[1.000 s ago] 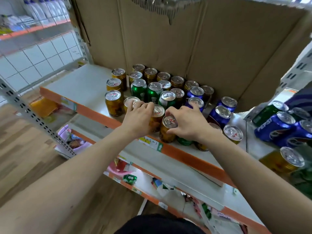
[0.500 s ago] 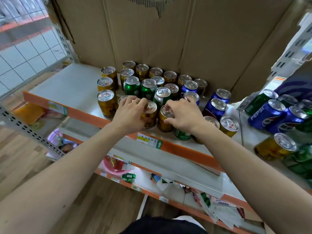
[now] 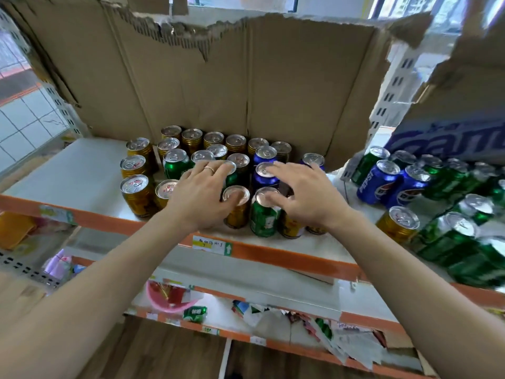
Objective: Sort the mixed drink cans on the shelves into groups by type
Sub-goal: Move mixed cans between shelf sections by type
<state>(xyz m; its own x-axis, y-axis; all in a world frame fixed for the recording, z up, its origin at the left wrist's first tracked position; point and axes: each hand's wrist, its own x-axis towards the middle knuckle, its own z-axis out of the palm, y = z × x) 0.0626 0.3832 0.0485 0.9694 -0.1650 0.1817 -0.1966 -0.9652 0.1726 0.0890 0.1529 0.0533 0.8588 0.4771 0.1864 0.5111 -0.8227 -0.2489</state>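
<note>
A torn brown cardboard sheet (image 3: 246,86) backs a white metal shelf with an orange front lip (image 3: 287,255), on which stands a tight cluster of upright cans, long axes vertical, gold, green and blue mixed together. The left hand (image 3: 200,196) hovers palm down over the middle of the cluster, fingers spread and loose, gripping nothing; its thumb side lies just beside the front-row gold can with a silver pull-tab lid (image 3: 236,207). The right hand (image 3: 303,198) is likewise unclenched, fingers splayed over the front-row green can (image 3: 264,214), fingertips near or touching its lid, which I cannot tell apart. Just beyond those fingers stands a blue can (image 3: 265,175) among gold ones. The green can sits directly beneath the right hand, nearer it than the left, so a straight downward close over its top looks like the natural next grasp. Further green and blue Pepsi cans (image 3: 379,181) lie to the right, on a neighbouring shelf.
</note>
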